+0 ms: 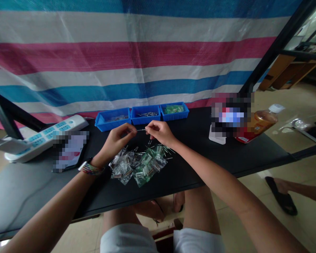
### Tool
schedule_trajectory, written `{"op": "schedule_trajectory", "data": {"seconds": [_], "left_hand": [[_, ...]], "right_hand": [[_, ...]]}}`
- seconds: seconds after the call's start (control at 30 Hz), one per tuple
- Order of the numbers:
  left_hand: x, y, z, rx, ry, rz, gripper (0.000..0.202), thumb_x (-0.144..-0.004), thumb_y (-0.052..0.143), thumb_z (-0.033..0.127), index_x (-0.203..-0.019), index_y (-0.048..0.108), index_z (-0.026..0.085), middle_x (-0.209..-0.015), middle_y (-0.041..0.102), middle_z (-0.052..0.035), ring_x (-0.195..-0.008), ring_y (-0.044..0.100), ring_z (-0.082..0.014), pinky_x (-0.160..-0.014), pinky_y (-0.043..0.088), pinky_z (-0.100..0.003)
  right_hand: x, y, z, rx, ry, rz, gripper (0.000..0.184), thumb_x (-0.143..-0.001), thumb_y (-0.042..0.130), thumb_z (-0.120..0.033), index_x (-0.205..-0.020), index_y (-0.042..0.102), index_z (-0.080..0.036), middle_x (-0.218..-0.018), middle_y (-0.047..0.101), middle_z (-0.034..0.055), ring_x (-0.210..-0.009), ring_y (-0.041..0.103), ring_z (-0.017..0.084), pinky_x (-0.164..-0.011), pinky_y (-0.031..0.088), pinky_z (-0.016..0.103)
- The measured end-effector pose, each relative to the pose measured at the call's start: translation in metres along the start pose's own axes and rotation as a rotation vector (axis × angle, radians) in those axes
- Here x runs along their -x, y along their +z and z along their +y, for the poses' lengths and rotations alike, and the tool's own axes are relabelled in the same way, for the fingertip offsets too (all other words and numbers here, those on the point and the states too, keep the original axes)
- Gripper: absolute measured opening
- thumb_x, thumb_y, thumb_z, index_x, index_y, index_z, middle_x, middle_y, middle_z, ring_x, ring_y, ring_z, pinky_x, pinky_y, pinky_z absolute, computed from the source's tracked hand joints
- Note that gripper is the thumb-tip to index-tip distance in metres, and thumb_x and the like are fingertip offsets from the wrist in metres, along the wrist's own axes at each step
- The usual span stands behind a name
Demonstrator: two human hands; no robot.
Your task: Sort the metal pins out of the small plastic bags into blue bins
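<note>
My left hand [119, 139] and my right hand [160, 132] face each other above the black table, fingertips pinched. Between them runs a thin metal pin [141, 130], one end at each hand; its exact kind is too small to tell. Just below lie a pile of small clear bags [123, 165] and a pile of green-tinted bags [149, 167], both with small metal parts inside. Several loose metal pins [169, 150] stick out around the green bags. Behind my hands, a blue bin [145, 120] holds similar thin metal pins.
Beside that bin stand a left blue bin [112, 124] with clear bags and a right blue bin [174, 116] with green bags. A power strip [51, 135] and phone [71, 151] lie left. A drink bottle [263, 121] stands right. Another person's foot [281, 189] shows on the floor.
</note>
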State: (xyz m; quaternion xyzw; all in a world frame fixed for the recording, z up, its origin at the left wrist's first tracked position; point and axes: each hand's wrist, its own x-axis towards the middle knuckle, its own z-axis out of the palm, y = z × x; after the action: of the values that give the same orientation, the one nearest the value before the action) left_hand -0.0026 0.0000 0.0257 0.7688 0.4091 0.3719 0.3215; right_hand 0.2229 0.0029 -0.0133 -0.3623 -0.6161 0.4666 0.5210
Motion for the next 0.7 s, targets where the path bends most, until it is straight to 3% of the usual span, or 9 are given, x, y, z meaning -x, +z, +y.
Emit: {"op": "schedule_trajectory", "data": {"seconds": [0.37,0.6,0.7], "left_hand": [[-0.002,0.001,-0.005,-0.056,0.02,-0.009,0.039,-0.097,0.065,0.057,-0.089,0.073,0.019,-0.088,0.075,-0.0059,-0.085,0.068,-0.0232,-0.079,0.052,-0.033],[-0.003,0.003,-0.01,-0.063,0.032,-0.026,0.042,-0.101,0.061,0.057,-0.088,0.074,0.019,-0.088,0.076,-0.0068,-0.087,0.07,-0.0238,-0.082,0.053,-0.034],[-0.003,0.002,-0.012,-0.064,0.031,-0.036,0.044,-0.103,0.057,0.057,-0.091,0.074,0.019,-0.09,0.077,-0.0073,-0.088,0.07,-0.0237,-0.083,0.053,-0.034]], "right_hand": [[-0.003,-0.001,-0.003,-0.13,0.065,0.003,0.024,-0.075,0.082,-0.034,-0.085,0.067,-0.019,-0.078,0.068,-0.002,-0.057,0.063,0.011,-0.054,0.054,0.023],[-0.004,-0.004,-0.003,-0.113,0.05,0.017,0.025,-0.075,0.082,-0.037,-0.084,0.066,-0.02,-0.076,0.067,-0.0026,-0.058,0.063,0.011,-0.054,0.054,0.023],[-0.01,-0.009,0.0,-0.062,-0.002,0.131,0.025,-0.079,0.081,-0.039,-0.085,0.066,-0.02,-0.077,0.068,-0.0018,-0.056,0.063,0.01,-0.054,0.054,0.023]]}}
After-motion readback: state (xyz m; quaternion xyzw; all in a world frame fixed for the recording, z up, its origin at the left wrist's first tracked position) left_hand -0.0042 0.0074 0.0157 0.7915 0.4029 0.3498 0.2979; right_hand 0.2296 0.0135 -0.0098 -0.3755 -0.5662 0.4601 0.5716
